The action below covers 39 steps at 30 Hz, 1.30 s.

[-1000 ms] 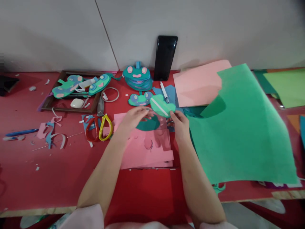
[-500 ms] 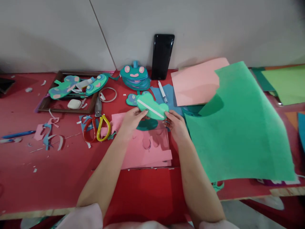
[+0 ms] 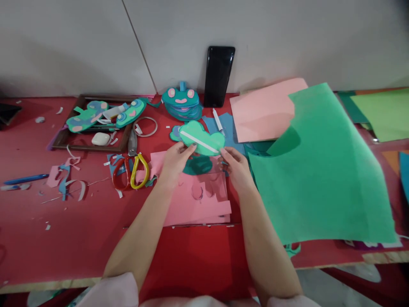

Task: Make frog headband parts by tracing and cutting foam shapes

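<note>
A light green frog-head-shaped felt cutout (image 3: 207, 138) is held up over the work area, with a thin white strip running diagonally across it. My left hand (image 3: 176, 161) pinches its lower left edge, thumb on top. At the lower right edge, the thumb and fingers of my right hand (image 3: 235, 165) grip it. Behind it, partly covered, is a frog piece with a blue eye (image 3: 174, 133). Below lie a dark green oval piece (image 3: 198, 166) and pink felt sheets (image 3: 191, 209) with cut-out holes.
Red-and-yellow-handled scissors (image 3: 139, 170) lie left, near a brown frame (image 3: 89, 147) holding frog pieces. Stacked frog faces (image 3: 180, 100) sit at the back beside a leaning phone (image 3: 219, 76). A large green felt sheet (image 3: 332, 179) and a pink sheet (image 3: 262, 111) cover the right.
The green cutout has tilted and shifted slightly up and left in my hands, so more of its face shows. Both hands keep their hold.
</note>
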Motion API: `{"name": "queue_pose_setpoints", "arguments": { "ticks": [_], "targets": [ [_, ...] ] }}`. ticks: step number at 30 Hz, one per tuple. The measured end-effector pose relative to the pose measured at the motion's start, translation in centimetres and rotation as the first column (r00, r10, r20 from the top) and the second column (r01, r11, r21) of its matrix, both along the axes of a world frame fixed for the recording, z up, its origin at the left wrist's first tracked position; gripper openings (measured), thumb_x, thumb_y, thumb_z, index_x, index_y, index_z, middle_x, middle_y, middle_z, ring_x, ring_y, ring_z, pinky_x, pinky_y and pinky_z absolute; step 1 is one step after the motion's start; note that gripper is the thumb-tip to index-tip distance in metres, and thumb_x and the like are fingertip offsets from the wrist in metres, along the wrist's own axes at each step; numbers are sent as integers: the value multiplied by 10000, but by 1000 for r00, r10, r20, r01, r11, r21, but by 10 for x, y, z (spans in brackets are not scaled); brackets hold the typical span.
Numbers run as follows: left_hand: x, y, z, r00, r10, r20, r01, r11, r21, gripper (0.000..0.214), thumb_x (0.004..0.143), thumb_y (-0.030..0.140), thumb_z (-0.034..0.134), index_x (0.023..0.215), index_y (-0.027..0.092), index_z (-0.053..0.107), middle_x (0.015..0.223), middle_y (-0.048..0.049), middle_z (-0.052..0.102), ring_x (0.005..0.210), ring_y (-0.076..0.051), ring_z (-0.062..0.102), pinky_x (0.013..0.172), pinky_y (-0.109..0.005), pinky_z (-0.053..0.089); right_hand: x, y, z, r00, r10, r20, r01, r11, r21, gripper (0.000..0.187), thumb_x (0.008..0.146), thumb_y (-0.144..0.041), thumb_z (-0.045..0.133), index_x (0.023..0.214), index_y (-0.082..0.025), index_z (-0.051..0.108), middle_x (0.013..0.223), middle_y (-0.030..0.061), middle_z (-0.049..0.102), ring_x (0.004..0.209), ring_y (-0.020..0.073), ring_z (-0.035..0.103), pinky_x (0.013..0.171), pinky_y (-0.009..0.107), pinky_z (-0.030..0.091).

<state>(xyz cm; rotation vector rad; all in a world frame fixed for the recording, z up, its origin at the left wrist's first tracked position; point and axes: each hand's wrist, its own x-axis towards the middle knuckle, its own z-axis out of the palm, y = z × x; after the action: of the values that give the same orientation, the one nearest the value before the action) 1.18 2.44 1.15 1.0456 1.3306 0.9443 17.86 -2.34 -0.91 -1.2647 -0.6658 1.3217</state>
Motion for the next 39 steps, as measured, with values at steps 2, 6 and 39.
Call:
{"name": "queue_pose_setpoints", "arguments": {
  "ticks": [2,6,39],
  "targets": [
    [1,-2,1,999,-35,7,35,999,10,210,701,373,696,789,189,649,741,-25,706,713,-175,668,656,-280,505,0,1,-3,998,-17,65,15,1000,22,254,694,-425,727,775,-209,621,612,-43,574,537,83,520,488,206,410],
    [1,-4,2,998,-55,-16,56,997,61,258,690,361,712,877,190,665,875,-35,712,796,-176,653,710,-288,508,2,3,-7,976,-76,204,60,995,83,223,724,-405,698,779,-200,629,548,-61,531,478,76,473,479,224,390],
    [-6,1,2,993,-101,55,94,988,120,167,714,329,675,676,183,604,602,14,650,609,-128,638,627,-246,493,8,3,-4,953,-300,-46,302,952,51,303,711,-479,719,707,-205,590,553,-67,475,487,60,455,450,204,355]
  ]
}}
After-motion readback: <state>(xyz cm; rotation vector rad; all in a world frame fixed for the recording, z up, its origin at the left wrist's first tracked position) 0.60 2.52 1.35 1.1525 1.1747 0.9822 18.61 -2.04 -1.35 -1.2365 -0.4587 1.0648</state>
